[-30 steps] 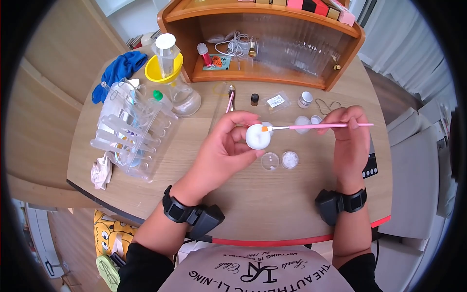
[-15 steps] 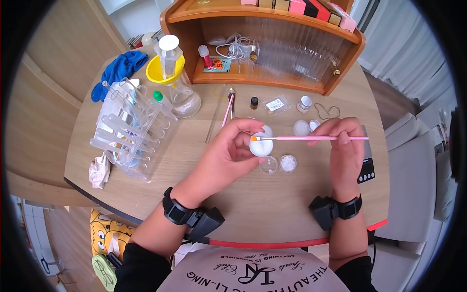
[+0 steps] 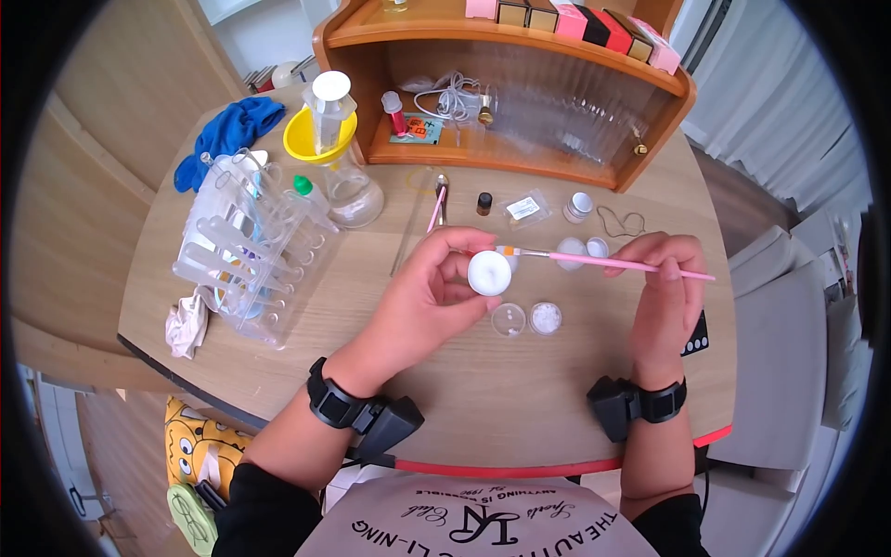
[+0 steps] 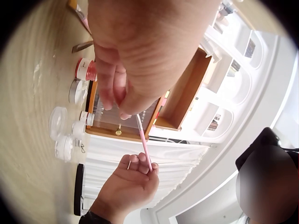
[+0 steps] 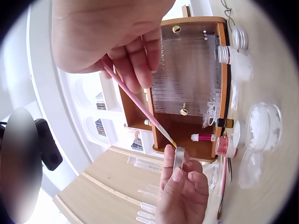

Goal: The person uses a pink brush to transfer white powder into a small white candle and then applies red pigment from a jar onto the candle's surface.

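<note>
Left hand [image 3: 408, 306] pinches the small round container [image 3: 489, 273] by its edge between thumb and fingers, held above the table [image 3: 501, 399], its white round face turned up to the head view. Right hand [image 3: 665, 288] pinches the pink-handled brush [image 3: 608, 263] along its handle, bristles at the container's rim. On the table nearby: clear dish [image 3: 509, 319] with a few white bits, beside dish of white pieces [image 3: 547, 318].

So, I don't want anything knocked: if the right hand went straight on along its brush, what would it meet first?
Probably the small round tin in the left hand. The right hand leads with the pink brush, whose bristles lie near the tin's edge; actual contact is unclear.
</note>
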`<state>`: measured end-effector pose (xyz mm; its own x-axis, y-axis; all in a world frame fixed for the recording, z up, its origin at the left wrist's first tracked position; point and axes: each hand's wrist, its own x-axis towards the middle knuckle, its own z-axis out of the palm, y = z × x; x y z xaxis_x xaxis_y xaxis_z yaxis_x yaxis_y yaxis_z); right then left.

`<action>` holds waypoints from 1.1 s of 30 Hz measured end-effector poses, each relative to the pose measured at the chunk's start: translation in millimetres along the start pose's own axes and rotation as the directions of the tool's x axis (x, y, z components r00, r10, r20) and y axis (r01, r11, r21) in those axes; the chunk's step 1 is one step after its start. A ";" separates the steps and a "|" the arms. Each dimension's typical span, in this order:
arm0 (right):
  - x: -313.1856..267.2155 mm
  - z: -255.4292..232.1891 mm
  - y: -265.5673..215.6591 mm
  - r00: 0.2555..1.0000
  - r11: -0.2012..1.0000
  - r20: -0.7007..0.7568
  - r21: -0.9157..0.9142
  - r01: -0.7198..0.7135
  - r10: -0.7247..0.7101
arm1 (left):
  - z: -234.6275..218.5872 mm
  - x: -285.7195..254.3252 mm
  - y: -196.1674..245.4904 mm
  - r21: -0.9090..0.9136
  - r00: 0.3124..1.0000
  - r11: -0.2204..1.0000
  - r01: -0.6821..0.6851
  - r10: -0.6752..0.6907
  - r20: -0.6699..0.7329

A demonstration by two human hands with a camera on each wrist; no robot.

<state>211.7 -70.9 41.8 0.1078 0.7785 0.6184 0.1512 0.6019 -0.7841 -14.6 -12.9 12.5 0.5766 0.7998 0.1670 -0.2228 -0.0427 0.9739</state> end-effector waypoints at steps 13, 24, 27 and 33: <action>-2.2 4.5 -6.1 0.999 0.999 0.039 -0.044 0.027 -0.025 | -2.1 1.1 -0.9 -0.004 1.000 1.000 0.029 -0.029 -0.006; -2.8 3.7 -8.1 0.998 0.994 0.054 -0.105 0.041 -0.035 | -3.5 2.4 -2.8 -0.009 0.999 1.000 0.029 -0.029 -0.028; -2.9 3.1 -7.5 0.998 0.997 0.021 -0.042 0.064 -0.064 | -4.3 3.0 -3.8 0.008 1.000 1.000 0.003 -0.003 -0.028; -3.6 2.3 -10.2 0.994 0.987 0.072 -0.135 0.088 -0.079 | -5.5 3.5 -6.8 0.065 0.998 0.997 -0.044 0.047 -0.034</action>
<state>207.5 -79.4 47.4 0.0249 0.7391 0.6731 0.2917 0.6386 -0.7121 -15.3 -6.5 5.7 0.5387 0.8167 0.2069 -0.1968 -0.1169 0.9735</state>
